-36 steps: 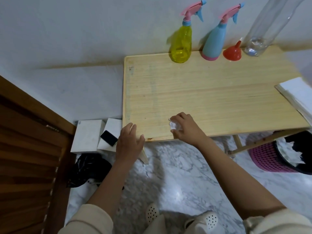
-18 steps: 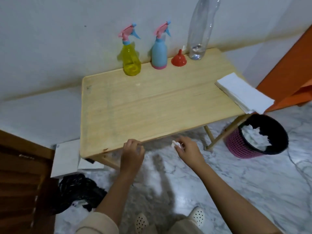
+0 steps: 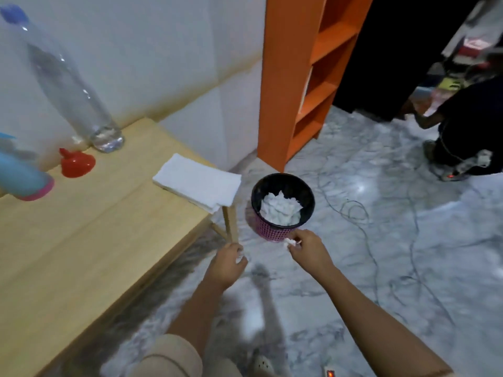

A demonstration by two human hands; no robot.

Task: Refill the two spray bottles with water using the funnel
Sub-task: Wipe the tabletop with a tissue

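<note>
The blue spray bottle [image 3: 21, 178] with a pink base shows only partly at the left edge of the wooden table [image 3: 81, 240]; the yellow one is out of view. Beside it sits the red funnel [image 3: 77, 163], upside down, and behind that a tall clear water bottle [image 3: 73, 88] with a little water at the bottom. My right hand [image 3: 307, 251] pinches a crumpled tissue [image 3: 291, 242] just in front of the pink waste bin [image 3: 255, 186]. My left hand [image 3: 227, 265] hangs loosely curled over the floor by the table leg.
A stack of white tissues [image 3: 198, 183] lies on the table's right corner. The bin holds used tissues. An orange shelf unit [image 3: 285, 77] stands behind it. Cables [image 3: 353, 210] run across the marble floor, and another person [image 3: 468, 118] crouches at the far right.
The view has swung right, from the table to the bin. My right hand has carried the tissue off the table edge toward the bin. My left hand has left the table edge.
</note>
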